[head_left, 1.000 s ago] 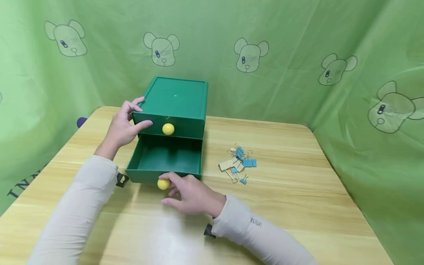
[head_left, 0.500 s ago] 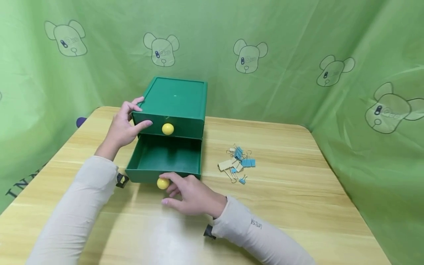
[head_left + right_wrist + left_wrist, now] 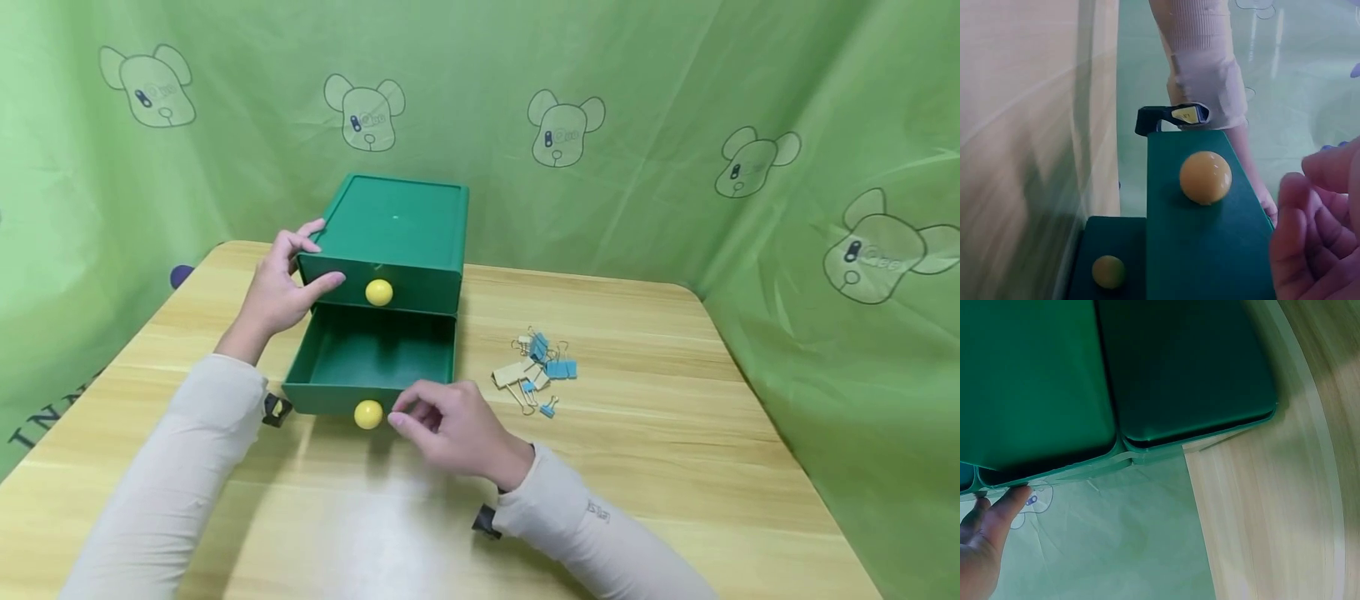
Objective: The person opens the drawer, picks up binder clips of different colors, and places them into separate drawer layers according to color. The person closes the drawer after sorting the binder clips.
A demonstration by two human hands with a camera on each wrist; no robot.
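A green drawer cabinet (image 3: 393, 221) stands on the table, with a drawer (image 3: 382, 354) pulled out below its top one; the part of the inside that shows holds nothing. My left hand (image 3: 276, 279) grips the cabinet's front left corner, thumb on the top drawer's front and fingers over the upper edge. To the right of the pulled-out drawer's yellow knob (image 3: 368, 414) is my right hand (image 3: 461, 425), fingers loosely curled, thumb close to the index fingertip, nothing held. In the right wrist view that knob stands apart from the fingers (image 3: 1291, 231). A lower knob (image 3: 1109, 272) shows beyond it.
Blue and cream binder clips (image 3: 562, 369) lie in a loose pile on the wooden table (image 3: 637, 467), right of the cabinet. Green curtains (image 3: 465, 67) with printed bear heads surround the table. Black wrist cameras (image 3: 486, 521) hang under the sleeves.
My right hand has let go of the lower yellow knob and drawn slightly right and up. My left hand stays on the cabinet corner. The drawer remains pulled out by the same amount.
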